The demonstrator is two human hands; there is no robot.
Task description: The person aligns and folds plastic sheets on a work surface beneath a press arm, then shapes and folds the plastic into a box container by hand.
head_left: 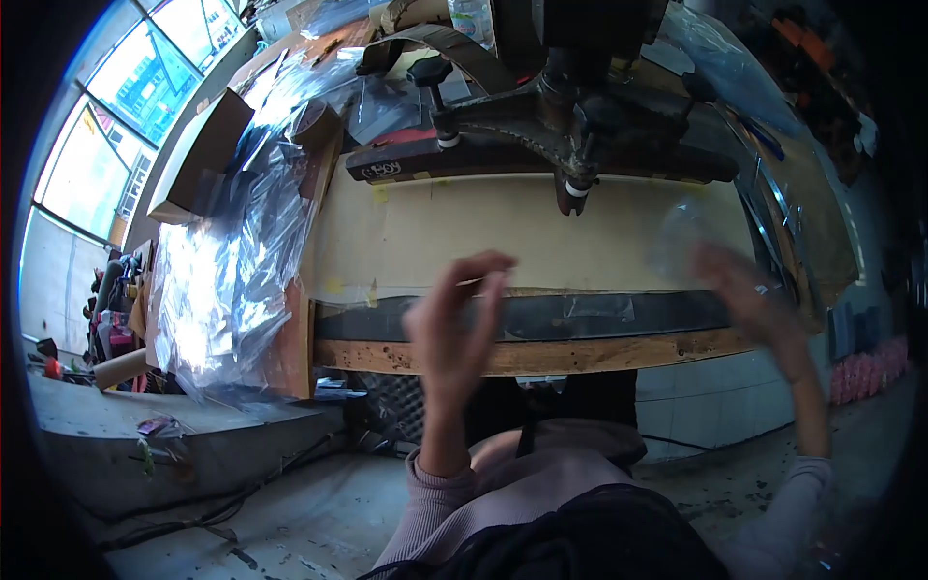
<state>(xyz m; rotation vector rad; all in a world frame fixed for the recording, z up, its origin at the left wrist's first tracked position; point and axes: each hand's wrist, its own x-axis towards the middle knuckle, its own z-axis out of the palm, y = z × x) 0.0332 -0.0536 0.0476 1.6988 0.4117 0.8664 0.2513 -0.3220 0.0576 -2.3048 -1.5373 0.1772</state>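
My left hand is raised in front of the bench's wooden front edge, fingers bent and thumb apart, with nothing seen in it. My right hand is over the right part of the pale board and smeared by motion. At its fingertips is a clear, rounded piece of plastic, also blurred, so its exact kind is not plain. Beyond both hands, a long dark press bar with chalk-like writing spans the back of the board, below a heavy metal bracket.
Shiny clear plastic sheets are heaped at the left, near an open cardboard box and a roll of tape. Thin strips lie along the right side. A dark strip runs along the wooden edge.
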